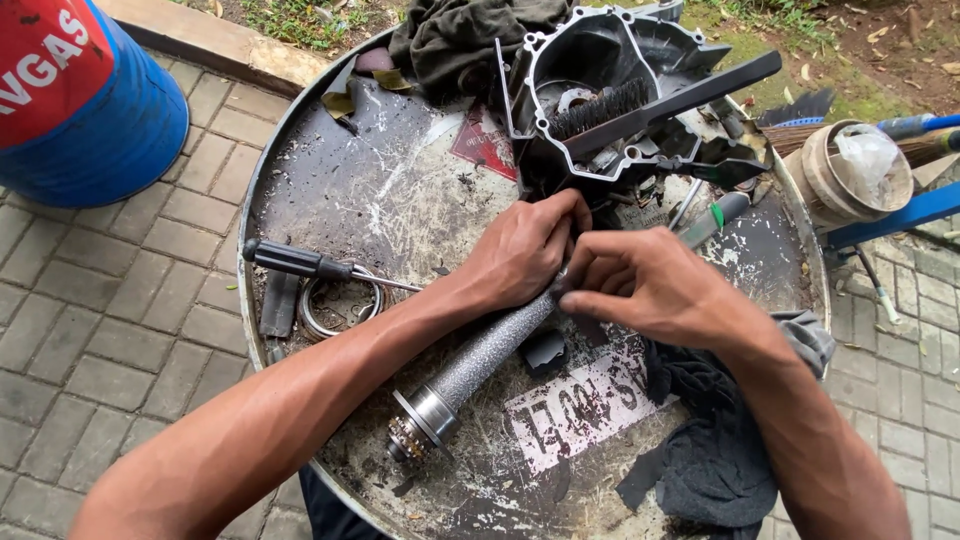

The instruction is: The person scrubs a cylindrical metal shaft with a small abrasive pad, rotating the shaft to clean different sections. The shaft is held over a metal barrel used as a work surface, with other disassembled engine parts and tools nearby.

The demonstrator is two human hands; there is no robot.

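**Two hands on one shaft**

Here, one round drum top (330, 190) carries one dark engine casing (600, 70), two rags, one textured grey shaft (480, 360), one brush (640, 100) and one screwdriver (300, 263). The left hand (520, 255) and right hand (640, 285) are both clamped on the shaft's upper end, which their fingers hide. One blue barrel (90, 100) is cut off at the corner.

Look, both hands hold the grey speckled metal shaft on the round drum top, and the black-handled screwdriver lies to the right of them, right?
Not quite: in the head view the black-handled screwdriver lies left of the hands, not right. Both do hold the grey speckled metal shaft on the round drum top.
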